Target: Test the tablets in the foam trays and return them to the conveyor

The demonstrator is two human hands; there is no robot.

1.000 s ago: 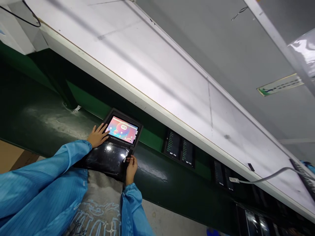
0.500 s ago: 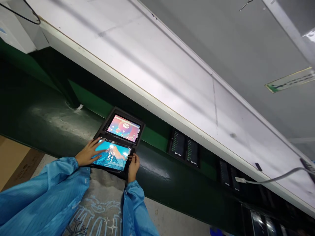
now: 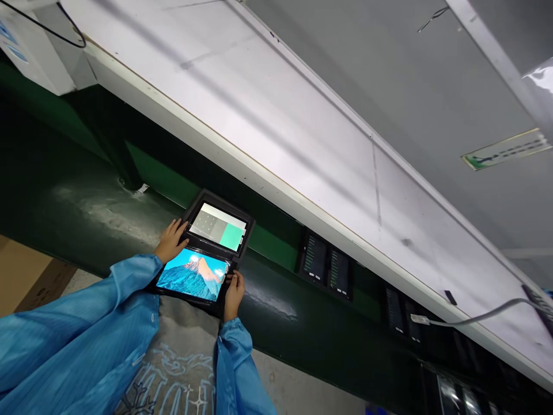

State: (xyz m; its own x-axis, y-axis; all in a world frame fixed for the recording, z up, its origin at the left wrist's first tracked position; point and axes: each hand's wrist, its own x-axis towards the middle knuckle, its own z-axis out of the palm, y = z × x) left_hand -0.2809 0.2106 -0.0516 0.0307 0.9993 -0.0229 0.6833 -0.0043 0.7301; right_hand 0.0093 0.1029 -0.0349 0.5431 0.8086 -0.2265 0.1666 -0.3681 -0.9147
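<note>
Two lit tablets sit one above the other in a black tray [image 3: 249,230] on the green bench. The near tablet [image 3: 190,275] shows a mountain picture; the far tablet [image 3: 218,228] shows a grey, white and green screen. My left hand [image 3: 171,242] is open, its fingers spread at the left edge by the gap between the tablets. At the right edge of the near tablet, my right hand [image 3: 234,293] has its fingers bent together at the rim; what they grip, if anything, is too small to make out.
A long white shelf [image 3: 276,132] runs diagonally above the green bench [image 3: 285,323]. More trays with dark tablets [image 3: 314,257] stand to the right. A grey cable with a plug [image 3: 419,319] hangs over the shelf edge. Cardboard [image 3: 26,271] lies at the lower left.
My left hand has moved up and away from the near screen to the left edge. The far screen changed from a home screen to grey and green; the clock left the near screen.
</note>
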